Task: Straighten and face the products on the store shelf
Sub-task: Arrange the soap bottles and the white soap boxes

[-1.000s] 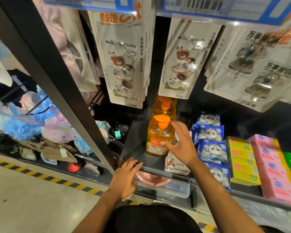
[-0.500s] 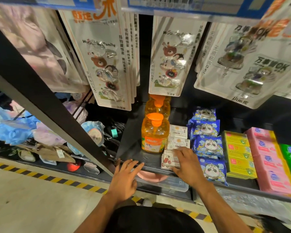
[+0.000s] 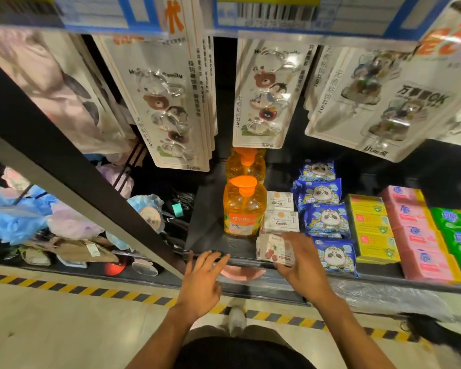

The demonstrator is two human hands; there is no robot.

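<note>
Shelf (image 3: 213, 235) deck dark, stock in rows running front to back. Orange pump bottle (image 3: 244, 209) at 12 o'clock of left hand (image 3: 201, 278), label forward, no longer touched. Right hand (image 3: 301, 259) has dropped from it toward 5 o'clock and now grips cherry-print pack (image 3: 270, 250) at the front lip. Left hand unchanged: fingers spread on shelf edge, holding nothing. Judgement: bottle faced; pack row in progress.

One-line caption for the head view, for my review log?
Right hand holds a cherry-print pack at the shelf front beside an orange pump bottle; left hand open near the shelf edge.
</note>
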